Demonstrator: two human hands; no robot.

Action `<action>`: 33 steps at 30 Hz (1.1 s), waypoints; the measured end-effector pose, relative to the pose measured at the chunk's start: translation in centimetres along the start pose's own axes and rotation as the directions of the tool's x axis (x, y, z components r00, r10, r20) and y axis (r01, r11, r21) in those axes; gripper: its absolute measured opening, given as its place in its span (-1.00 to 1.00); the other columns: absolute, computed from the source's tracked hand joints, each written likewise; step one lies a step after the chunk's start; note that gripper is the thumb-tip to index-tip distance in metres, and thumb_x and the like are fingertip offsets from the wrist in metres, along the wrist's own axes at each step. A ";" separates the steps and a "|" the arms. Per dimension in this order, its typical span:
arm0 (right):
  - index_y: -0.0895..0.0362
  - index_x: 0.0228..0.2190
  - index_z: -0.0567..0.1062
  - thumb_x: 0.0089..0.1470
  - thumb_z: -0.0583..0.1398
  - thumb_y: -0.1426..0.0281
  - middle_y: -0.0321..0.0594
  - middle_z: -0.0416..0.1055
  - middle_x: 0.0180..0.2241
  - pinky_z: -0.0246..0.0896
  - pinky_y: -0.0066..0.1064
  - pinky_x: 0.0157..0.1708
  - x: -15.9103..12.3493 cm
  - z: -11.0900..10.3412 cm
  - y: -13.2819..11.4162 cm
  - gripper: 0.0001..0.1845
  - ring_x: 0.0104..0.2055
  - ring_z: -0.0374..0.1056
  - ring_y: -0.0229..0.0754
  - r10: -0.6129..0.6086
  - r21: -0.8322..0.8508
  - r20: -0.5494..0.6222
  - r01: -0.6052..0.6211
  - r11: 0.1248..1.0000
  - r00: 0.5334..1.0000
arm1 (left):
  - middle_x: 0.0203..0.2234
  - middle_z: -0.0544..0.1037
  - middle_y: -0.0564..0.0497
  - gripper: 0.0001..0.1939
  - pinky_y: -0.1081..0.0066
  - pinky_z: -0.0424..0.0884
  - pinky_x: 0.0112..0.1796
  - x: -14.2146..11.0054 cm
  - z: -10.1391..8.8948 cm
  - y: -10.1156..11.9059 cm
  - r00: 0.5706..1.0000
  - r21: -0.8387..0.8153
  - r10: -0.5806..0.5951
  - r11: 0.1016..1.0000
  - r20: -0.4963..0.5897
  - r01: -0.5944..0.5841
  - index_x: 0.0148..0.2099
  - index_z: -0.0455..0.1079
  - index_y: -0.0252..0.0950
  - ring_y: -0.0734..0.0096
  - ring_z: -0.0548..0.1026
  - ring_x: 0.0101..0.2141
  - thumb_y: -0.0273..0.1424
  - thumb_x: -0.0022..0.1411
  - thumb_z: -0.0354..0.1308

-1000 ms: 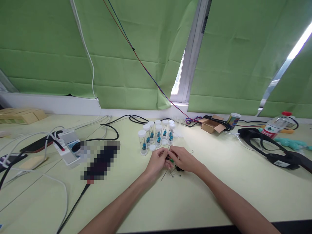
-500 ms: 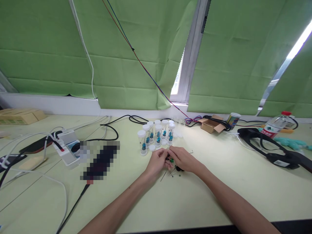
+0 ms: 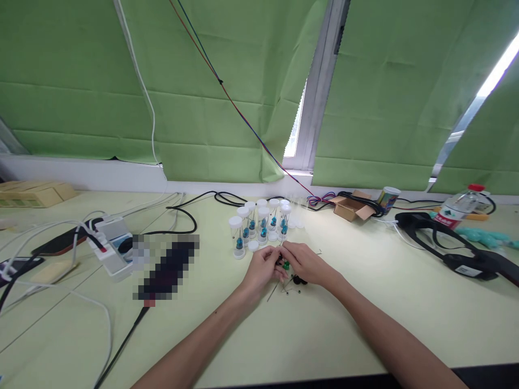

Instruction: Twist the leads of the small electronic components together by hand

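Observation:
My left hand point(image 3: 261, 270) and my right hand point(image 3: 304, 263) meet over the pale green table, fingertips pinched together. Between the fingertips sits a small green component point(image 3: 286, 266) with thin wire leads. More loose black and green parts with leads point(image 3: 292, 283) lie under and beside my right hand. Just beyond my hands stands a cluster of several clear vials with white caps point(image 3: 261, 224), each with a blue piece inside. A loose white cap point(image 3: 253, 246) lies next to them.
A white power strip point(image 3: 111, 243) with cables sits at the left, next to a dark blurred object point(image 3: 168, 267). A small cardboard box point(image 3: 351, 208), a can point(image 3: 388, 199), a water bottle point(image 3: 460, 209) and black glasses-like gear point(image 3: 454, 248) lie at the right. Green blinds hang behind.

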State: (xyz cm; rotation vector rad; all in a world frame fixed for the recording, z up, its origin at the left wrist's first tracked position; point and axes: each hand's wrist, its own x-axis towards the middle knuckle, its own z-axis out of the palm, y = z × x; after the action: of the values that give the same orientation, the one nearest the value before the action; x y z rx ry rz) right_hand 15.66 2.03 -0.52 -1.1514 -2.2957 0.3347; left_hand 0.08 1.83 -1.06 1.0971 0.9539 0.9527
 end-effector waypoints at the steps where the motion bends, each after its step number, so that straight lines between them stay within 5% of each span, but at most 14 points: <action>1: 0.07 -0.48 0.13 0.34 -0.13 0.36 -0.33 0.20 -0.52 0.07 -0.41 -0.42 0.0 -0.1 0.1 -0.68 -0.48 0.14 -0.23 0.005 -0.010 -0.010 -0.005 1.000 1.000 | -0.54 0.38 0.08 -0.79 0.54 0.36 -0.63 0.0 0.0 0.1 1.000 0.001 0.001 1.000 -0.004 -0.001 -0.38 0.29 -0.35 0.51 0.47 -0.64 -0.35 0.30 0.04; 10: 0.08 -0.49 0.22 0.31 -0.06 0.35 -0.33 0.25 -0.55 0.01 -0.43 -0.46 0.1 -0.2 1.3 -0.69 -0.50 0.17 -0.23 0.114 -0.111 -0.149 -0.131 0.985 0.982 | -0.55 0.36 0.10 -0.76 0.55 0.32 -0.64 -0.1 -0.1 0.4 0.999 0.018 0.036 0.999 -0.037 -0.035 -0.40 0.28 -0.33 0.52 0.47 -0.63 -0.28 0.26 0.09; 24: 0.15 -0.30 0.40 0.22 0.09 0.44 -0.16 0.35 -0.31 0.15 -0.40 -0.30 0.0 1.1 2.8 -0.91 -0.31 0.30 -0.18 0.204 -0.178 -0.043 -0.209 0.962 0.978 | -0.54 0.37 0.07 -0.72 0.56 0.25 -0.67 0.2 -0.4 0.3 0.997 0.066 0.049 0.997 -0.066 -0.045 -0.40 0.31 -0.34 0.57 0.42 -0.66 -0.22 0.23 0.12; 33: 0.15 -0.36 0.37 0.19 0.11 0.49 -0.19 0.33 -0.34 0.16 -0.40 -0.28 0.1 1.8 3.4 -0.92 -0.30 0.30 -0.19 0.225 -0.140 -0.026 -0.226 0.964 0.974 | -0.54 0.37 0.08 -0.71 0.55 0.25 -0.64 0.3 -0.5 -0.1 0.996 0.080 0.073 0.994 -0.050 -0.069 -0.40 0.30 -0.34 0.55 0.43 -0.65 -0.22 0.23 0.10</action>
State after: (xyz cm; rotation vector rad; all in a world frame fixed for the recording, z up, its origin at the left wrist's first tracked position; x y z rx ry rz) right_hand 16.84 4.19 -3.52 -1.4885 -2.2127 0.2520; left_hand -0.32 2.24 -1.27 1.1830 1.0078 1.0132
